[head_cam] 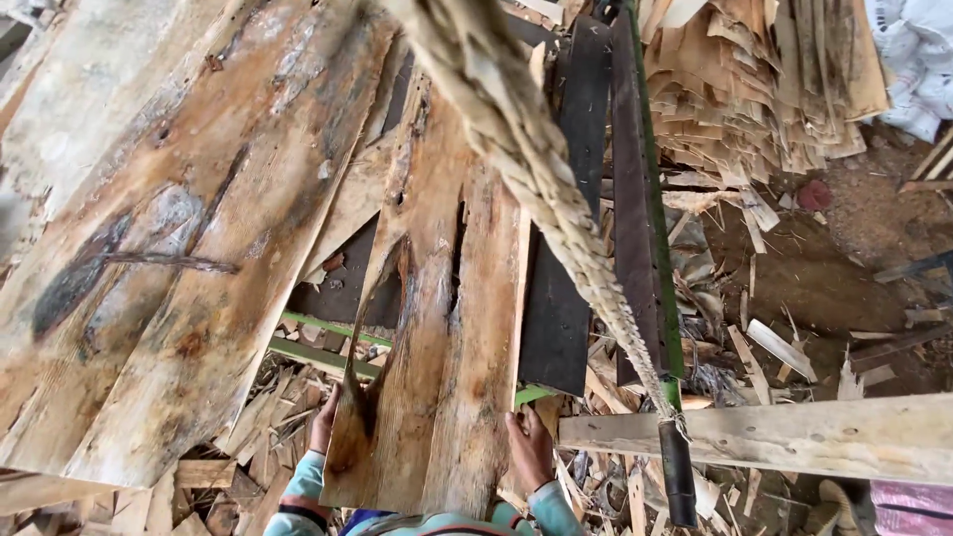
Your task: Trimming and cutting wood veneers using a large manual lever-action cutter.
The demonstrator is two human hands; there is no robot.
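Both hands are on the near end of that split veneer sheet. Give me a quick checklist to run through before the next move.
1. Left hand on the sheet's near left edge: ok, fingers on the edge.
2. Right hand on the near right edge: ok, gripping it.
3. Cracked, stained brown wood veneer sheet whole: not ok, long splits run along the grain.
4. Thick braided straw-coloured rope free of the sheet: cannot tell, it hangs across the sheet's right side.
5. Pale wooden plank on the right, apart from the sheet: ok, a gap shows.
6. Footing: not ok, loose wood scraps litter the ground below.
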